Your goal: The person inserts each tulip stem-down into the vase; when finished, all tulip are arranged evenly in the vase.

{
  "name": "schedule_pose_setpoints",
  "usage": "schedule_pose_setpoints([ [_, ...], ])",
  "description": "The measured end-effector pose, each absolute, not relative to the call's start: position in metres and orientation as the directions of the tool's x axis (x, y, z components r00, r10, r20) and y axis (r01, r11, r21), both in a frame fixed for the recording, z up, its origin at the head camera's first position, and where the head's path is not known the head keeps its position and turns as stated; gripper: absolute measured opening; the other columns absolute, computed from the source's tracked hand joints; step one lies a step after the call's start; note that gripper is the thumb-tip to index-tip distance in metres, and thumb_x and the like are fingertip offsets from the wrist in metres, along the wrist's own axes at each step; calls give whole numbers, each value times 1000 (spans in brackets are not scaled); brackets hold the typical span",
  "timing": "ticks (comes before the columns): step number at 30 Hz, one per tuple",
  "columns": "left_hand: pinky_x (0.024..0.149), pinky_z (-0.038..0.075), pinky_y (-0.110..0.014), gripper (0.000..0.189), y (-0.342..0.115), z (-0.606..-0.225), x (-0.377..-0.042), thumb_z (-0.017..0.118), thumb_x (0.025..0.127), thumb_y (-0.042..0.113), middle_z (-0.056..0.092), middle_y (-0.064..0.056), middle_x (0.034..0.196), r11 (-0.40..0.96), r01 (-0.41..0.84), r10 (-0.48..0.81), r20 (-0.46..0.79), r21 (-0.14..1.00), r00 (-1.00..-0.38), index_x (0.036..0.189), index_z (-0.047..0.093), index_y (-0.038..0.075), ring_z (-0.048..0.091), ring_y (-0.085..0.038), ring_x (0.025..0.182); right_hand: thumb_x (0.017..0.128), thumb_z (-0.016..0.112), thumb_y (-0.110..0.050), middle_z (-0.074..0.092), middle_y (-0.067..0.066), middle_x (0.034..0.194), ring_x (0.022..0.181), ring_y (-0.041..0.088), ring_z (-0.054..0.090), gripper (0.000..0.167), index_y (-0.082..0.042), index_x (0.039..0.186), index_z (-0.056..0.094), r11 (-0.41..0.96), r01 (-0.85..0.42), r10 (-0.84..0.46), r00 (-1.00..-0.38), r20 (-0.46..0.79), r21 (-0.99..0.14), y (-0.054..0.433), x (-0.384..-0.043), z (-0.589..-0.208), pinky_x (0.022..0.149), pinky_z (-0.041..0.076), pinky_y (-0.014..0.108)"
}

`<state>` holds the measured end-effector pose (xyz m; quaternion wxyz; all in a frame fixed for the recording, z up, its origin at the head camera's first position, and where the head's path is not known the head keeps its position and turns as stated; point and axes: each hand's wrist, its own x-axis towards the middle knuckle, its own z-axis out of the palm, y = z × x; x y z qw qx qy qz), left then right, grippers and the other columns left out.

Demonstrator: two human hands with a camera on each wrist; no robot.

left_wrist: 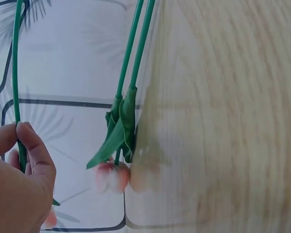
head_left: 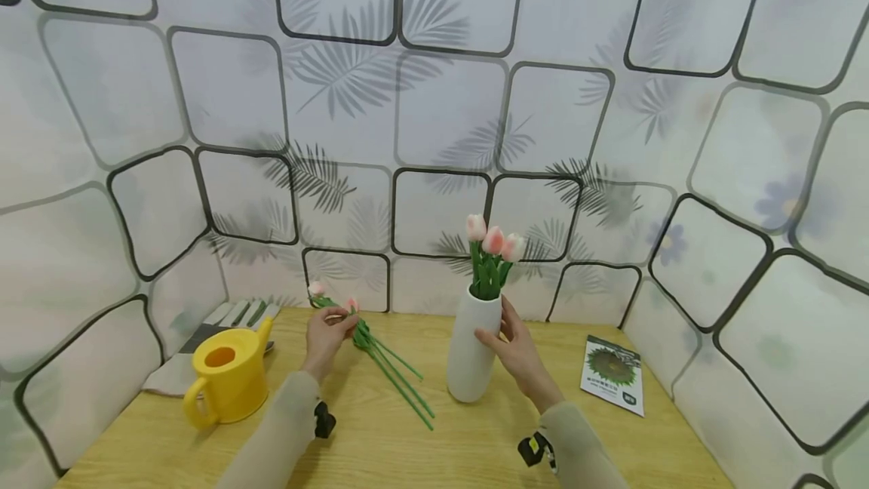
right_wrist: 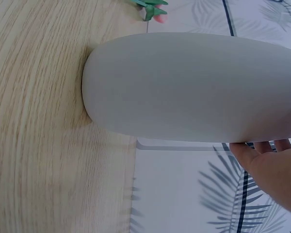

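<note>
My left hand (head_left: pixel 327 334) pinches the green stem of an artificial pink tulip (left_wrist: pixel 16 73) between thumb and fingertips. Beside it in the left wrist view, other tulips (left_wrist: pixel 123 126) have their stems close together, apart from the fingers. A tall white vase (head_left: pixel 470 353) stands upright on the table with three pink-and-white tulips (head_left: pixel 494 241) in it. On the vase's right side, my right hand (head_left: pixel 517 349) grips it near the upper half, thumb toward the front. The right wrist view shows the vase's base (right_wrist: pixel 102 87) on the wood.
A yellow watering can (head_left: pixel 234 379) stands at the left of the wooden table (head_left: pixel 380 459). Behind it lie grey-and-white gloves (head_left: pixel 204 338), partly hidden by the can. A seed packet with a sunflower picture (head_left: pixel 613 374) lies at the right. Patterned cloth walls (head_left: pixel 441 112) close in the back and sides.
</note>
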<state>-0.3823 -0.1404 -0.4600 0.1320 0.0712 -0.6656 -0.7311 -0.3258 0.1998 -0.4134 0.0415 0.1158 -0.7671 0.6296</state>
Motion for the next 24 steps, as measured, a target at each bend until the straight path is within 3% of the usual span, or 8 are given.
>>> schedule_pose_setpoints([
  [7, 67, 58, -27, 30, -134, -450, -378, 72, 89, 11, 64, 4, 76, -105, 150, -326, 108, 983, -939, 115, 61, 0, 65, -14, 71, 92, 70, -28, 26, 7, 161, 145, 37, 30, 87, -24, 158, 14, 190, -245, -120, -967, 225, -951, 201, -326, -415, 113, 31, 61],
  [13, 60, 57, -23, 26, -130, -431, -373, 72, 88, 6, 67, 5, 75, -153, 233, -349, 168, 960, -922, 111, 62, 2, 68, -11, 66, 92, 70, -27, 27, 7, 160, 145, 37, 31, 86, -24, 158, 15, 187, -257, -121, -964, 237, -948, 201, -328, -415, 113, 31, 61],
  [24, 77, 60, -28, 29, -120, -401, -370, 75, 84, 0, 72, -5, 85, -163, 412, -390, 325, 897, -862, 112, 66, -1, 72, -8, 74, 91, 71, -27, 27, 9, 161, 144, 38, 32, 87, -23, 158, 15, 183, -248, -110, -967, 231, -951, 201, -328, -414, 112, 32, 62],
])
